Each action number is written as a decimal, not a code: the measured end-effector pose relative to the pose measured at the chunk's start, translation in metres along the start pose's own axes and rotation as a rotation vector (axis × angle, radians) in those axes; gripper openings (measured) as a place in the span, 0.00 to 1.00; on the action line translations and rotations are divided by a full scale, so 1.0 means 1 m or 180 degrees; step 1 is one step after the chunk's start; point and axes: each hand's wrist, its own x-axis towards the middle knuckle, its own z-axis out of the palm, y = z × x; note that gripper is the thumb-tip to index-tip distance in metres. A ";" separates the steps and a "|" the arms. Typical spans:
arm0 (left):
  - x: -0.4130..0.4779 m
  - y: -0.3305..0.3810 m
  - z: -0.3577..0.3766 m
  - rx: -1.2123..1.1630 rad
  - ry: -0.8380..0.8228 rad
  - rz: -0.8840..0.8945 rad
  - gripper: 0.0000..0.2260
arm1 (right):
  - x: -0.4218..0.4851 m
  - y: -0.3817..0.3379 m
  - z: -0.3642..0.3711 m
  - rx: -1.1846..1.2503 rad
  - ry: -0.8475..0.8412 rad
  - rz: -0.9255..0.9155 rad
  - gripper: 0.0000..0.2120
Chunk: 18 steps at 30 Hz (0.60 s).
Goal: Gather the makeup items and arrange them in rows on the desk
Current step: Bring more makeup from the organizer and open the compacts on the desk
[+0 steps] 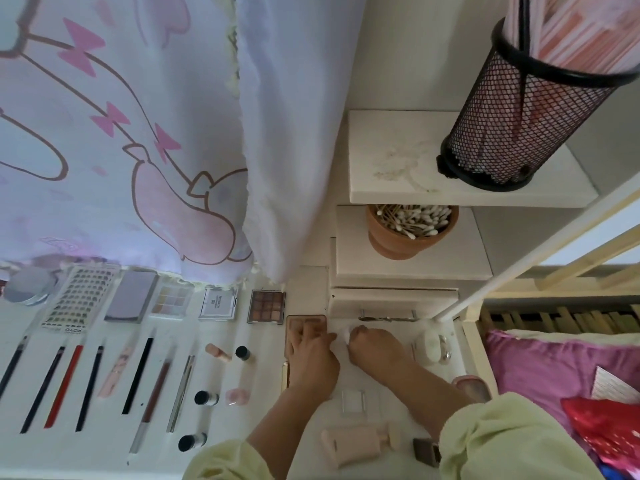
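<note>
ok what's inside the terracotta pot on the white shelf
The round terracotta pot holds a bunch of white-tipped cotton swabs with wooden sticks. Its wall hides their lower ends and the pot's bottom.

At ten o'clock I see a pale curtain (121,140) printed with pink bows, and beside it at twelve a plain white curtain (294,133). At two o'clock a black mesh cup (519,126) stands on a white shelf (381,133). Just below the shelf is a terracotta pot (398,245) of cotton swabs (412,220). At four o'clock purple bedding (540,372) lies under a red cushion (602,434).
</note>
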 end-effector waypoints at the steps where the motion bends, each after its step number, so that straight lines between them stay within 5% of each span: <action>1: 0.000 -0.001 -0.001 -0.0111 0.0069 -0.0050 0.21 | 0.001 0.001 0.003 0.0008 0.0106 -0.0067 0.14; 6: 0.001 -0.007 0.000 -0.0953 0.0168 -0.0234 0.19 | -0.007 0.002 -0.002 0.0496 0.0140 0.0248 0.14; 11: -0.013 0.001 -0.025 -0.2629 0.0080 -0.0601 0.16 | -0.025 0.006 -0.010 0.2525 0.0126 0.0481 0.19; 18: -0.025 0.003 -0.030 -0.3775 0.0039 -0.1058 0.09 | -0.047 0.004 -0.031 0.4764 -0.0080 0.0932 0.18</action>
